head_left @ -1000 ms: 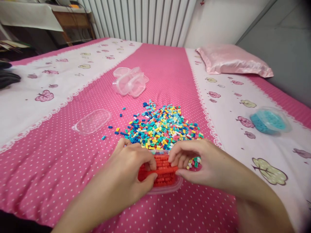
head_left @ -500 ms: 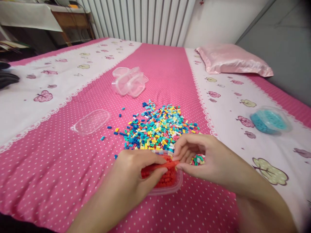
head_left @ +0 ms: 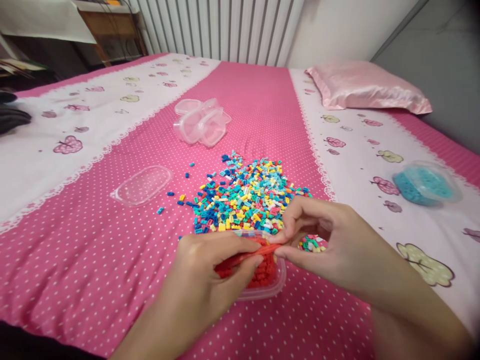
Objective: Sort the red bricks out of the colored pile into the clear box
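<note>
Soft, even indoor light keeps the bedspread [head_left: 322, 320] fairly bright; its source is out of view. Shadows are faint, with a thin one under the pillow [head_left: 369, 86], whose satin carries a pale sheen. Small glints mark the clear lid [head_left: 142, 186]. Gloom fills the space below the desk [head_left: 112, 30]. Wide-angle stretching widens the sides, and the 2 right-hand corners darken. The hands [head_left: 309, 232] look slightly soft; fine detail in the brick heap [head_left: 243, 197] is limited.
</note>
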Motion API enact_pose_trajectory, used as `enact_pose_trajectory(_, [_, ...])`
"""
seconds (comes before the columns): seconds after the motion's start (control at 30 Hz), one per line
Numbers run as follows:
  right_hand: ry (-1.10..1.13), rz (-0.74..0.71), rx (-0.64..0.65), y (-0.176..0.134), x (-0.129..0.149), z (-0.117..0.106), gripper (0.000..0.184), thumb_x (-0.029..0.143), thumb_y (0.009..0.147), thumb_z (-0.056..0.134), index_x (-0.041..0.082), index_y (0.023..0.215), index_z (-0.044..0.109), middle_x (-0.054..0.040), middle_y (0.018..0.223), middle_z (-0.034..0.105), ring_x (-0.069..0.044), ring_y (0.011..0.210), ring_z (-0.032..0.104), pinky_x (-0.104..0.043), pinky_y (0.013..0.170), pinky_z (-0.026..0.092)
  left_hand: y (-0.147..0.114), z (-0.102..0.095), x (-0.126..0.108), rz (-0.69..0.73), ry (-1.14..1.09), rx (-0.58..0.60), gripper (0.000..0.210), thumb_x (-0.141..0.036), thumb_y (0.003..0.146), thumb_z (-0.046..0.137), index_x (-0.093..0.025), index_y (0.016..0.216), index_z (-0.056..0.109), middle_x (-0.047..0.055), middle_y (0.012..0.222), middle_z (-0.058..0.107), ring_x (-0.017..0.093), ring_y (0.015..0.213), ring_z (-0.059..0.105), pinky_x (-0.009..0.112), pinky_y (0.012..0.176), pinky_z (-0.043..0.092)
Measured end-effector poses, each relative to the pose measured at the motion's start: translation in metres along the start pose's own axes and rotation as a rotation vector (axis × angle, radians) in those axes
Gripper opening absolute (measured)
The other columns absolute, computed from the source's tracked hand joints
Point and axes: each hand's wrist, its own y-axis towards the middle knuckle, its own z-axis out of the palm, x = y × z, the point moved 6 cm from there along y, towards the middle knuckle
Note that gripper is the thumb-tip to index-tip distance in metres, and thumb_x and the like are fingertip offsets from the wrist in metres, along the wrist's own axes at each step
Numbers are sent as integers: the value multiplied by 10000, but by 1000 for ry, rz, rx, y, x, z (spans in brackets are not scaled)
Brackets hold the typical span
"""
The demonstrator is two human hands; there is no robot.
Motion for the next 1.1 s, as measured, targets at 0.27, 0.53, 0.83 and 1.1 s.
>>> enact_pose_trajectory(0.27, [-184, 12, 227, -3, -11, 15, 194, 56, 770, 672, 241, 817, 638, 55, 839, 730, -111, 798, 699, -203, 707, 530, -2, 3, 6, 4, 149, 200, 95, -189, 910, 672, -251, 874, 735, -48, 786, 722, 132, 726, 626, 266, 667, 439])
enact_pose_trajectory(0.53, [-251, 24, 146, -1, -8, 16, 201, 37, 713, 627, 235, 743, 602, 74, 737, 698, -97, 696, 682, -183, 606, 489, -1, 4, 1, 46, 184, 167, 115, -164, 913, 642, -219, 865, 731, -10, 773, 689, 161, 743, 579, 298, 677, 402])
enact_pose_trajectory(0.83, [-248, 35, 179, -1, -14, 21, 232, 40, 700, 609, 255, 786, 633, 74, 755, 718, -112, 703, 701, -198, 618, 493, -4, 9, 6, 33, 154, 167, 120, -180, 931, 640, -225, 848, 715, -19, 769, 674, 156, 756, 556, 310, 704, 366])
enact_pose_trajectory(1.1, [-312, -30, 352, -7, -16, 25, 255, 18, 745, 677, 253, 845, 685, 74, 866, 736, -119, 836, 671, -236, 759, 462, -5, 16, 7, 16, 147, 321, 154, -154, 890, 693, -306, 913, 692, -104, 806, 695, 142, 792, 547, 347, 781, 291])
